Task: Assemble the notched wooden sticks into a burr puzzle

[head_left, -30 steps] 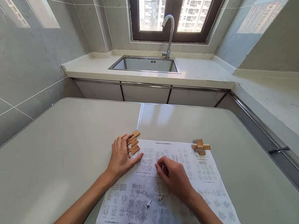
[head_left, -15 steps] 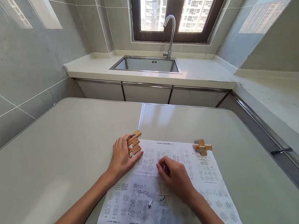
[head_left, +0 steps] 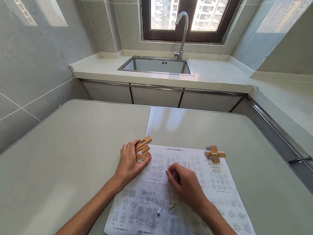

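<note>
— On the pale grey table (head_left: pixel 60 149), where do we have our hands?

— Our left hand (head_left: pixel 129 164) lies flat, fingers spread, touching the notched light-brown wooden puzzle pieces (head_left: pixel 143 151) at the far left corner of the white printed diagram sheet (head_left: pixel 221 189).

— And our right hand (head_left: pixel 185 184)?

— Loosely curled on the sheet's middle, gripping nothing we can see. The assembled wooden cross puzzle (head_left: pixel 215 154) sits at the far right corner.

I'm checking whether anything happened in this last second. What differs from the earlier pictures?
Almost nothing. The view drifted slightly, so everything sits a touch further right in the picture. The left hand rests on the loose wooden pieces as before, the right hand lies curled on the instruction sheet, and the assembled wooden cross stays at the sheet's far right corner. Nothing was picked up or released.
</note>
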Motion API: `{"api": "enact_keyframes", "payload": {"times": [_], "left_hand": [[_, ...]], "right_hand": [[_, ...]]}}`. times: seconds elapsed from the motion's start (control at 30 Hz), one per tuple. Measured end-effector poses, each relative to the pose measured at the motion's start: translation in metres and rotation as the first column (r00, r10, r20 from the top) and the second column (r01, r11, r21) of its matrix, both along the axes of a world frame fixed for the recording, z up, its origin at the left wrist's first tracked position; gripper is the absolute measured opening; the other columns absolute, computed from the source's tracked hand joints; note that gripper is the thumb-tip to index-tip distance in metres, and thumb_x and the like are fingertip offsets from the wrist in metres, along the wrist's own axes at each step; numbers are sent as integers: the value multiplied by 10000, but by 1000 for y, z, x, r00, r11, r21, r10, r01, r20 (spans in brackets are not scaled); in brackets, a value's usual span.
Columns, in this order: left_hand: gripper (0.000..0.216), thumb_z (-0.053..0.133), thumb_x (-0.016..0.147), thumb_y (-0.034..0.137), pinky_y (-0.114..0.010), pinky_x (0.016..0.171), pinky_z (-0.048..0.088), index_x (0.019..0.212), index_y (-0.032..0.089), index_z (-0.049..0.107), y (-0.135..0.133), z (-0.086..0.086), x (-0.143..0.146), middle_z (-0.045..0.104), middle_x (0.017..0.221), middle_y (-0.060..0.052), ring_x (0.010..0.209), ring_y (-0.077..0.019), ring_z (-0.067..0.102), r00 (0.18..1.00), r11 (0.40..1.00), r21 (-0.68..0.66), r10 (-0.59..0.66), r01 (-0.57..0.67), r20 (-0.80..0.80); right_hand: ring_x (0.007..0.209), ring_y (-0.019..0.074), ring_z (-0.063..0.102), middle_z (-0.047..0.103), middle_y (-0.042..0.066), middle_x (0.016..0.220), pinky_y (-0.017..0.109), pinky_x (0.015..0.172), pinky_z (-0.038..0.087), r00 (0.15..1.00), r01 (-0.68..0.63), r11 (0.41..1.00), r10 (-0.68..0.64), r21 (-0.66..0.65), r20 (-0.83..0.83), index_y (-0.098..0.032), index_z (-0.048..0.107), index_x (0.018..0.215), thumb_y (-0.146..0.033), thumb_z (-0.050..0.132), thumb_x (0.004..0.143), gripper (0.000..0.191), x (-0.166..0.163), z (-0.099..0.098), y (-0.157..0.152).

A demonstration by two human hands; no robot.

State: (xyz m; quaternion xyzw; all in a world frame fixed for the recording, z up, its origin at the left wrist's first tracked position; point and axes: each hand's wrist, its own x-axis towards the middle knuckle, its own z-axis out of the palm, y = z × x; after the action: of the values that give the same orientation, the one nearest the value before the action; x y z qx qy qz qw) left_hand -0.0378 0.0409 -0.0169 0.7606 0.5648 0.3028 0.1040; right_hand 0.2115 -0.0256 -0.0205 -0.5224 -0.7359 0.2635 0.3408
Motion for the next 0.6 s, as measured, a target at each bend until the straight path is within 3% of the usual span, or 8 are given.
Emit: {"api": "enact_keyframes", "payload": {"times": [0.27,0.37,0.47,0.6], "left_hand": [[684,856,823,454,-500,1025,520,1366,257,488,-22,8,19,628,1319,-114,1197,-324,601,971,969,-95,-220,228,89],[425,711,952,374,-453,922,556,1315,241,533,-28,10,25,668,1243,-108,1076,-284,638,956,954,-99,-273,284,110],[172,584,1021,314,-442,877,547,1171,235,610,-28,12,28,695,1114,-83,991,-263,642,965,963,-92,-245,254,93],[107,619,1003,336,-457,877,521,990,237,655,-25,12,27,671,1024,-67,961,-266,613,972,969,-81,-234,236,25]], "right_hand": [[550,141,535,583,-36,654,268,558,409,1000,8,1000,-8,3,-9,-233,576,875,-285,538,1039,176,0,-3,-1],[602,153,557,613,-17,720,278,582,441,999,19,999,-17,50,-35,-236,576,898,-243,553,1019,123,0,-2,-1],[774,195,637,668,33,879,315,689,519,998,-30,988,39,150,-56,-242,596,942,-205,631,958,53,0,0,-1],[995,259,664,694,82,1097,404,837,583,979,-186,956,200,225,-39,-265,649,1066,-187,778,849,265,-2,0,-1]]}}
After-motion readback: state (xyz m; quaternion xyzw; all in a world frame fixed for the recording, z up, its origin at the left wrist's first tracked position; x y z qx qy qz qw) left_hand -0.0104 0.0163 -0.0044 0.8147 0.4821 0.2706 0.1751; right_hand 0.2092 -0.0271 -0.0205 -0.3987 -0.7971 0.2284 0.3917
